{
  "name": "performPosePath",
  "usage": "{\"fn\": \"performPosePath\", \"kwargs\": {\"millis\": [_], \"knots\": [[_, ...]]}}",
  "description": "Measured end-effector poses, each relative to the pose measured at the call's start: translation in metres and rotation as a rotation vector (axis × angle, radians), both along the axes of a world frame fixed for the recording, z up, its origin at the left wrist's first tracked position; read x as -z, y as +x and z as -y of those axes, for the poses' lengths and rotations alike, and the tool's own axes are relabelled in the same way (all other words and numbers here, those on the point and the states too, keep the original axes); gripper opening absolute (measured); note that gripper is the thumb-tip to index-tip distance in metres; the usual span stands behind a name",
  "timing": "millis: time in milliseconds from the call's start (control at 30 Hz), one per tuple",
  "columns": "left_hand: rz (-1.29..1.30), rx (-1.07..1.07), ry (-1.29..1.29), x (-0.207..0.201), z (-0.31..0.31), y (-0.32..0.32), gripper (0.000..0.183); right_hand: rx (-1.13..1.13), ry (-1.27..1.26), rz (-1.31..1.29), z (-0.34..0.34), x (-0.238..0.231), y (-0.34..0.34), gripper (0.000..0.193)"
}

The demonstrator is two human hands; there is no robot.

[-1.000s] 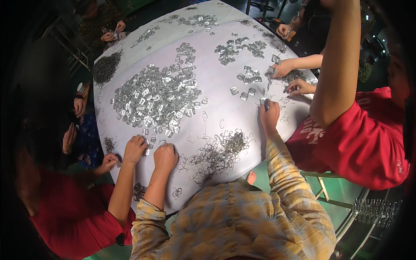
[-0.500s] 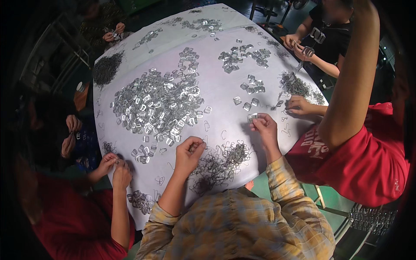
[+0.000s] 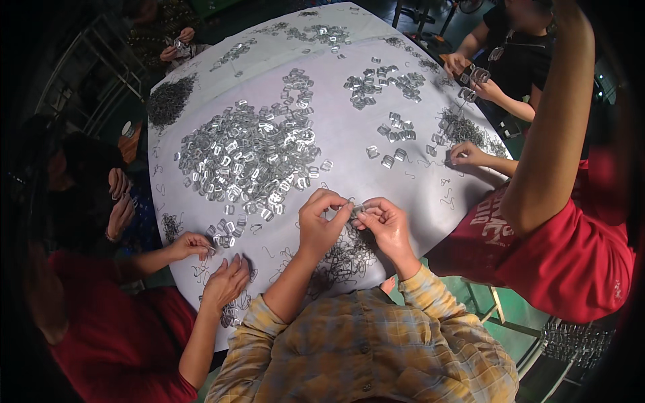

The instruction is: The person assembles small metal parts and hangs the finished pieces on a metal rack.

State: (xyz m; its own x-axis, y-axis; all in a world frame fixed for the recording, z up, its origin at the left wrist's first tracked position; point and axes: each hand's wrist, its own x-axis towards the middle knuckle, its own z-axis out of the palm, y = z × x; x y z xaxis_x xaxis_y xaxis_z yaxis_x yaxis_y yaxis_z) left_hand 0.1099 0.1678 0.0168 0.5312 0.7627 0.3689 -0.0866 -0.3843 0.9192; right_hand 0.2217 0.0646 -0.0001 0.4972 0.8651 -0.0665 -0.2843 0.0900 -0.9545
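Evidently, both of the person's hands were close together above the near part of the white-covered table [image 3: 420,208], in front of the yellow-and-grey checked shirt [image 3: 363,342]. The right hand [image 3: 388,228] grasped a small silver rectangular metal buckle [image 3: 358,211] between thumb and fingers, gripping it from the right. The left hand [image 3: 326,225] was pinched, thumb to forefinger, at the buckle's left side; the parts there were too small to tell whether it also gripped a wire. Holding the buckle between opposed fingertips probably kept so slight a piece steady and in plain sight.

Below the hands lay a tangled heap of thin dark bent-wire hooks [image 3: 349,258], presumably set at that edge for a short reach. The large heap of silver metal buckles [image 3: 242,158] sat further in, likely so that people on several sides could draw from it. A few loose silver buckles [image 3: 388,161] lay apart, to the right.

On the left, a red-shirted co-worker's hand [image 3: 191,246] was next to a small cluster of silver buckles [image 3: 232,230]. Across on the right, another co-worker's hand [image 3: 467,154] rested near a second pile of dark wire hooks [image 3: 459,127], which also seemed placed at the edge for easy reach.
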Motion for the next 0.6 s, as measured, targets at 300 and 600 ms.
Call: {"fn": "performPosePath", "kwargs": {"millis": [300,600], "knots": [[-0.029,-0.063,-0.059,0.012,-0.002,-0.002,0.006,0.022,-0.035,0.112,-0.002,0.008,-0.005,0.010],[-0.028,-0.027,-0.256,0.026,-0.001,-0.003,0.006,0.110,-0.063,0.722,-0.002,-0.003,-0.008,0.014]]}}
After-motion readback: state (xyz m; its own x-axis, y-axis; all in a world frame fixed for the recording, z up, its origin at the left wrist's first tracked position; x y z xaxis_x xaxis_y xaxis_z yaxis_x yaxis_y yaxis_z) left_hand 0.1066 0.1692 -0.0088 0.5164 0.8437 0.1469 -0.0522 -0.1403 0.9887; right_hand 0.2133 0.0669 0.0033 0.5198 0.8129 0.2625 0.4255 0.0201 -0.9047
